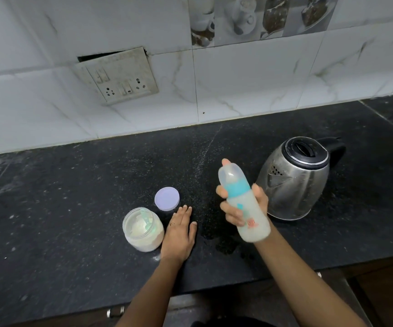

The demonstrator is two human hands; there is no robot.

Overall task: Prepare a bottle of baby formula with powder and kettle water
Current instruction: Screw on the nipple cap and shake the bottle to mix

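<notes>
The black speckled desk (73, 208) fills the lower half of the view, with a white marbled tile wall (238, 90) behind it from 9 to 3 o'clock and a grimy switch plate (117, 75) hanging tilted off the wall at 11 o'clock.

The steel kettle (294, 178) stands on the desk at 3 o'clock, its black lid shut, its handle turned away toward 2 o'clock and its spout facing 9 o'clock.

Both bare forearms come in from 6 o'clock. The right hand (245, 206) is raised above the desk just beside the kettle, wrapped tight round the bottle (244, 201): thumb on the kettle side, fingers curled over the near side. The bottle is tilted, cap end pointing to 11 o'clock and base to 5 o'clock. It has a clear cap, a teal collar and cloudy white liquid inside. It looks blurred.

The left hand (179, 234) lies flat, palm down, on the desk near the centre, fingers together and pointing to 12 o'clock, thumb out toward 2 o'clock, holding nothing. A ring shows on one finger.

The open powder jar (143, 230) stands touching that hand's 9 o'clock side, with a pale green scoop (148, 220) resting in the powder.

The lilac jar lid (167, 198) lies flat at the jar's 1 o'clock, just beyond the left fingertips.

A wet patch (223, 244) shines on the desk below the bottle.
</notes>
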